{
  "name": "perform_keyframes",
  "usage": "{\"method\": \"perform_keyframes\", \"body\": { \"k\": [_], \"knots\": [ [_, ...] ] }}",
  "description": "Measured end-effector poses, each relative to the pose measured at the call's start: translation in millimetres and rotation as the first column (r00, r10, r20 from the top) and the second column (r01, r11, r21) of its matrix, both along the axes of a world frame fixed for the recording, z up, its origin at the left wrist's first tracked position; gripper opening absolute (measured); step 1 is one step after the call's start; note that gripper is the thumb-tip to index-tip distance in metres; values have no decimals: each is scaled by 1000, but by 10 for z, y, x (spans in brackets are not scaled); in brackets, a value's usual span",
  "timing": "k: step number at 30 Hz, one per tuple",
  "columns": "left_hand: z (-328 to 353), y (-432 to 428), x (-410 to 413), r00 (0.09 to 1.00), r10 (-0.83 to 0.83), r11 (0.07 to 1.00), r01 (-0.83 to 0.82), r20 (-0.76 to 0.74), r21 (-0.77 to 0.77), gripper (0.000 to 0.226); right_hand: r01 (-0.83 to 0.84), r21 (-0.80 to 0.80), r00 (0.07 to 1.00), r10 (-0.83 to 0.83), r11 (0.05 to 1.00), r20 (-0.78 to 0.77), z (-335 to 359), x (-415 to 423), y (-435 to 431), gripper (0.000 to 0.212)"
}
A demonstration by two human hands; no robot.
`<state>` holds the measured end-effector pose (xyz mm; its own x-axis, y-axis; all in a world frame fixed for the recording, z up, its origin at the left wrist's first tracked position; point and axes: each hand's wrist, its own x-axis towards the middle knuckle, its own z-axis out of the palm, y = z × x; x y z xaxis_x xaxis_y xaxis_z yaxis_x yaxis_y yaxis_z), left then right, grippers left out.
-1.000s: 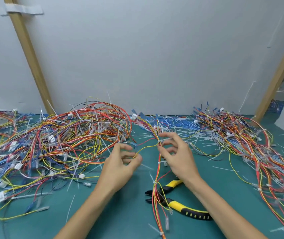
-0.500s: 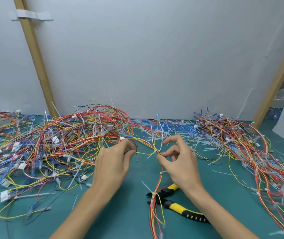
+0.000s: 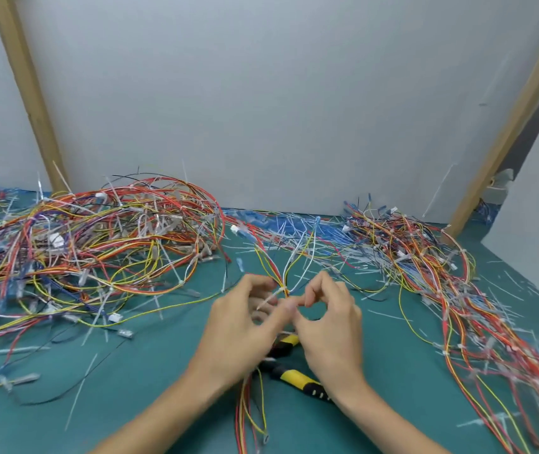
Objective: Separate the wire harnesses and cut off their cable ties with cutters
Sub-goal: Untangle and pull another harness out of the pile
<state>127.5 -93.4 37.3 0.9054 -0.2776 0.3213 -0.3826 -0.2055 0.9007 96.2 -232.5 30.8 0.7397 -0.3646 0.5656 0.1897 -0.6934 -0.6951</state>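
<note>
Presently, entries run from the fingertips out.

1. Left hand (image 3: 241, 326): fingers curled, thumb and forefinger pinching the harness (image 3: 274, 268) beside its white cable tie (image 3: 273, 294).
2. Right hand (image 3: 333, 326): fingers curled, tips pinching the same bundle from the other side. Blur leaves the exact grip unclear.
3. Harness: held just above the mat (image 3: 150, 381) between the 2 hands, with strands fanning upward and a tail trailing down between the wrists.
4. Cutters (image 3: 297, 378): lying on the mat under the wrists, untouched.

Risks, as judged:
- 1 hand must let go to fetch the cutters, so the bundle may slip or twist.
- The fanned strands reach toward the left heap (image 3: 104, 237) and the loose tie offcuts (image 3: 297, 234), so a tug could snag them again.
- A blade set too close to the tie could nick a wire.

Hidden or unclear:
- The cutters' head is covered by the hands.
- The tie's lock is smeared.
- Whether the tail crosses the cutters cannot be told.
- The left heap and the right heap (image 3: 432, 276) are cut off at the frame edges.
</note>
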Motion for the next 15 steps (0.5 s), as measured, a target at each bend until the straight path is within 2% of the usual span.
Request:
{"method": "perform_keyframes", "body": {
  "k": [2,4,7,10,12,15],
  "knots": [
    [7,-61,149,993,-15,993,0,-121,-118,16,-14,-28,1000,14,1000,4,31,-16,-21,35],
    [-46,-92,239,994,-29,991,14,-110,-133,8,-68,-16,997,67,998,-45,36,-4,-25,27],
    [-174,-87,302,994,-49,970,24,-96,-241,4,-233,206,950,267,951,-160,26,60,-55,17],
    [-232,-63,357,994,-63,955,34,-89,-296,4,-285,456,913,383,843,-139,31,96,-109,21],
    [-251,-63,354,987,-117,933,71,-112,-353,10,-282,517,919,383,808,-96,42,95,-132,15],
    [-283,-72,350,972,-165,912,87,-165,-400,8,-269,521,925,368,810,-94,18,100,-137,11]
  ]
}}
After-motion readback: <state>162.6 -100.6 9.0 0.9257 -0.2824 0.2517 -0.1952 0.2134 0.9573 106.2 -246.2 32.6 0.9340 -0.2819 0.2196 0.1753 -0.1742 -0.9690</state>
